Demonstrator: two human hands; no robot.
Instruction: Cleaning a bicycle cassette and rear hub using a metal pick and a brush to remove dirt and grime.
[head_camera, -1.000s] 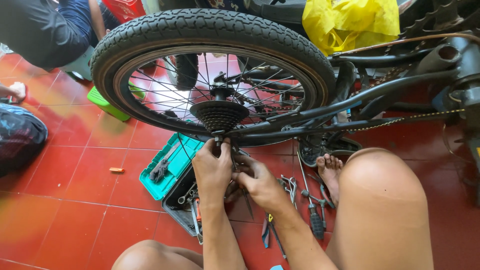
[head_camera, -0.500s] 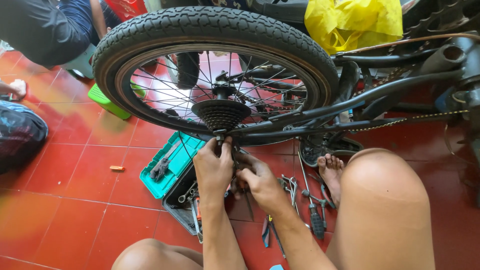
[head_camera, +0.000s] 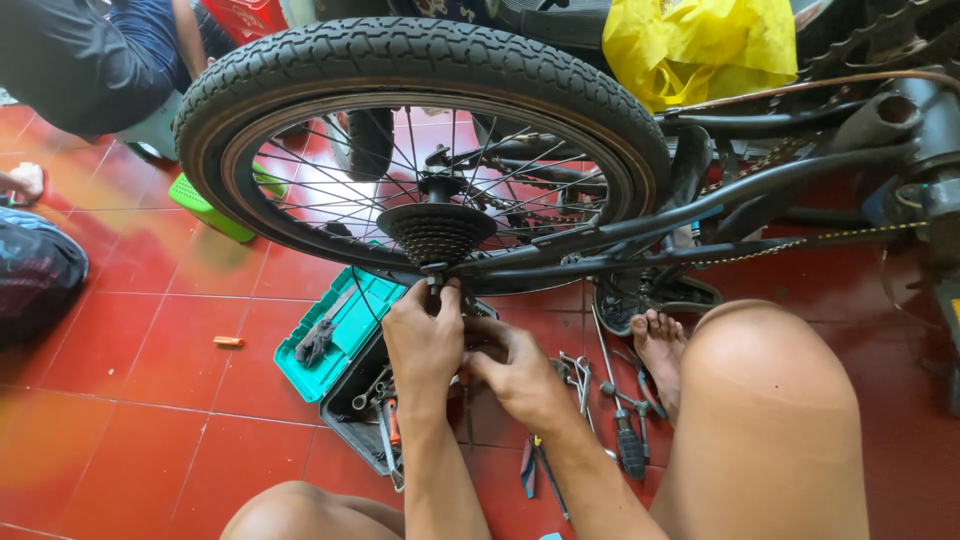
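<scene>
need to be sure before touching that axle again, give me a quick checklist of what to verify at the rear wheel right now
1. Left hand at the axle end below the cassette: ok, its fingers reach up to it.
2. Right hand close by to help: ok, it sits beside the left, just under the frame stay.
3. What the fingers grip: cannot tell, they hide it.
4. Tools within reach: ok, the open toolbox lies under the hands and loose tools lie on the floor tiles.
5. Chain seated: cannot tell.
6. Bare foot away from the loose tools: not ok, it rests right among them.
</scene>
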